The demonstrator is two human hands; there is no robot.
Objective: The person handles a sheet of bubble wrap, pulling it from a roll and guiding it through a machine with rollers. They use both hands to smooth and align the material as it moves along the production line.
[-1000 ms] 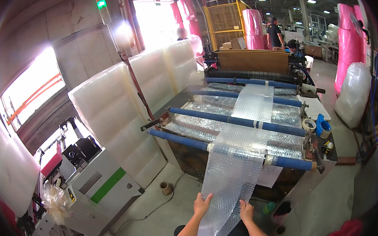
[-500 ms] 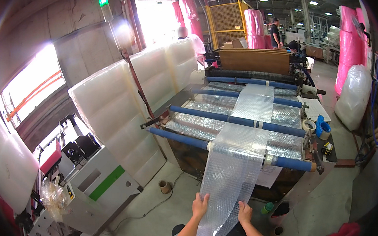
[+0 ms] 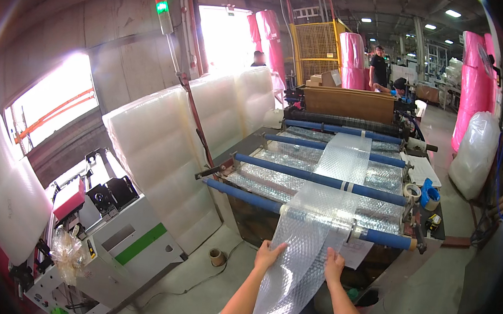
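Left hand (image 3: 269, 255) and right hand (image 3: 334, 266) are pinching opposite edges of the bubble-wrap strip (image 3: 303, 249) (each grip appearing closed on it), which is sloping down from the front blue roller (image 3: 242, 195), its alignment seemingly being adjusted, the next move calling for even tension.

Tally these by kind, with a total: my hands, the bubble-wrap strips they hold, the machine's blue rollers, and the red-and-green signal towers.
Left hand and right hand: 2
Bubble-wrap strip: 1
Blue rollers: 4
Signal tower: 1
Total: 8
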